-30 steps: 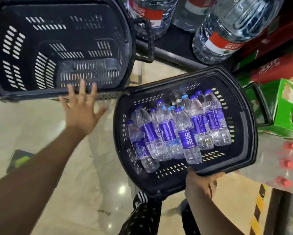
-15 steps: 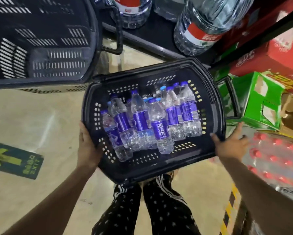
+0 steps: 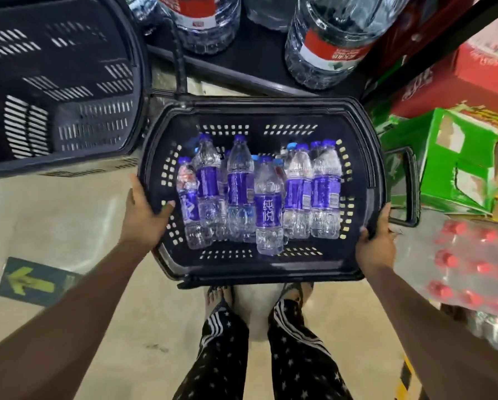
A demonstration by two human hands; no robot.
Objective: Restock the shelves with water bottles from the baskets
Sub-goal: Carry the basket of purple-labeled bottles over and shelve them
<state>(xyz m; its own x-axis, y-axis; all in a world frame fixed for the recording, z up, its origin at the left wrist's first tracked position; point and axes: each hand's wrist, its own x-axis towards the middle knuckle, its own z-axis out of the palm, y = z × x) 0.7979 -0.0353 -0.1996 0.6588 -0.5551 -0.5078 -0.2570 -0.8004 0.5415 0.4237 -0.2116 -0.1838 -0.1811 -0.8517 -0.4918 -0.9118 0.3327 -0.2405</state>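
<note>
While left grip (image 3: 144,215) and right grip (image 3: 375,242) clasp its rim, the basket (image 3: 259,105) has swung square.

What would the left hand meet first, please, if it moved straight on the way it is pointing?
The left hand grips the rim of the basket; straight on, it would probably meet the leftmost water bottle first, though depth is unclear.

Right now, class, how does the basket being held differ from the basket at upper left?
The held basket carries purple-labelled water bottles; the upper-left basket shows none. The left hand and right hand grip the held basket's rim; no hand touches the upper-left basket. Both are black slotted plastic.
</note>
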